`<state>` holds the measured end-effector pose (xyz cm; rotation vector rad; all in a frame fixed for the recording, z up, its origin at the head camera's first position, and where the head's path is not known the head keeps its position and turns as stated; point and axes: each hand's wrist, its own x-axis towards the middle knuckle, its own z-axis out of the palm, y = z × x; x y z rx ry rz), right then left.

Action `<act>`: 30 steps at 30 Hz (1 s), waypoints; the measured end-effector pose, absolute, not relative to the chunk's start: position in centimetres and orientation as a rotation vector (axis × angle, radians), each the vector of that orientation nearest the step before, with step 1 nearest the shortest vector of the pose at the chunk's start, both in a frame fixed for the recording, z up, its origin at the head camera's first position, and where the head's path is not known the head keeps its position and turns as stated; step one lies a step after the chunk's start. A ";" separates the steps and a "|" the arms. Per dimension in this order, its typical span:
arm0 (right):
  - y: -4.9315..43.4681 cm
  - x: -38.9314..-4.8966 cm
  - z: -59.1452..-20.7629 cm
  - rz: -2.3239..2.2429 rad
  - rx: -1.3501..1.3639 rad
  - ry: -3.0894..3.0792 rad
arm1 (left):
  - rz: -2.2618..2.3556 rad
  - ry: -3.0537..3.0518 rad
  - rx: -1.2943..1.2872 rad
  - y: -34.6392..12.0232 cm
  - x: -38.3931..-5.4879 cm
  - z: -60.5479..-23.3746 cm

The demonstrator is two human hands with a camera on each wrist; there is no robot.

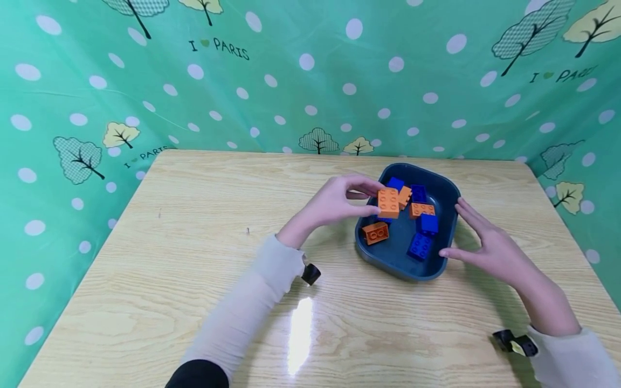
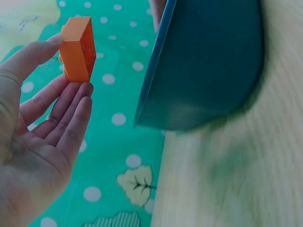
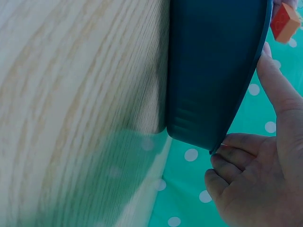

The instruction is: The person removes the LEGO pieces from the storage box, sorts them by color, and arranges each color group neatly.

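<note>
Between thumb and fingertips, my left hand (image 1: 339,200) pinches an orange toy brick (image 1: 388,202) above the left side of a dark blue plastic tub (image 1: 405,272). The left wrist view shows that brick (image 2: 78,49) clear of the tub's wall (image 2: 203,61). My right hand (image 1: 490,248) touches the tub's right rim with thumb and fingers spread fairly straight. Inside the tub lie several loose bricks, among them a blue brick (image 1: 420,246), another blue brick (image 1: 427,223), an orange brick (image 1: 422,210) and a tilted orange brick (image 1: 375,233).
The tub stands on a light wooden table (image 1: 170,258), right of its middle. A green dotted cloth (image 1: 271,64) hangs behind the table and at its sides. Small black devices sit at both wrists, one of them the left wrist's device (image 1: 311,274).
</note>
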<state>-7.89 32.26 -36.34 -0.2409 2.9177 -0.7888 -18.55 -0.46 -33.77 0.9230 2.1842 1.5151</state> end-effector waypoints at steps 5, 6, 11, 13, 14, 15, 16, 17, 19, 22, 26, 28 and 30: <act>32.2 -7.9 -36.3 -0.786 -0.238 2.915 | 1.581 2.209 0.861 -1.8 -19.4 -33.9; 32.2 -7.9 -36.3 -0.786 -0.238 2.913 | 1.597 2.210 0.848 -2.1 -19.6 -33.9; 32.2 -8.0 -36.3 -0.779 -0.235 2.908 | 1.630 2.239 0.794 -3.3 -20.3 -34.2; 32.2 -8.0 -36.3 -0.780 -0.234 2.906 | 1.627 2.258 0.772 -3.8 -20.5 -34.4; 32.3 -8.0 -36.3 -0.778 -0.234 2.907 | 1.626 2.266 0.759 -4.0 -20.6 -34.5; 32.3 -8.0 -36.3 -0.779 -0.235 2.907 | 1.628 2.273 0.744 -4.2 -20.8 -34.7; 32.3 -8.0 -36.3 -0.779 -0.234 2.906 | 1.629 2.279 0.731 -4.4 -20.9 -34.8; 32.3 -8.0 -36.3 -0.778 -0.233 2.905 | 1.630 2.284 0.721 -4.5 -21.0 -35.0; 32.3 -8.0 -36.4 -0.778 -0.231 2.904 | 1.630 2.290 0.701 -4.8 -21.2 -35.3; 32.3 -8.0 -36.4 -0.777 -0.229 2.901 | 1.621 2.302 0.672 -5.2 -21.5 -35.9; 32.3 -8.0 -36.4 -0.780 -0.231 2.900 | 1.598 2.331 0.619 -5.6 -21.8 -36.4; 32.3 -8.0 -36.4 -0.781 -0.231 2.900 | 1.583 2.351 0.586 -5.8 -22.0 -36.6; 32.3 -8.0 -36.4 -0.778 -0.233 2.902 | 1.565 2.373 0.550 -5.9 -22.1 -36.7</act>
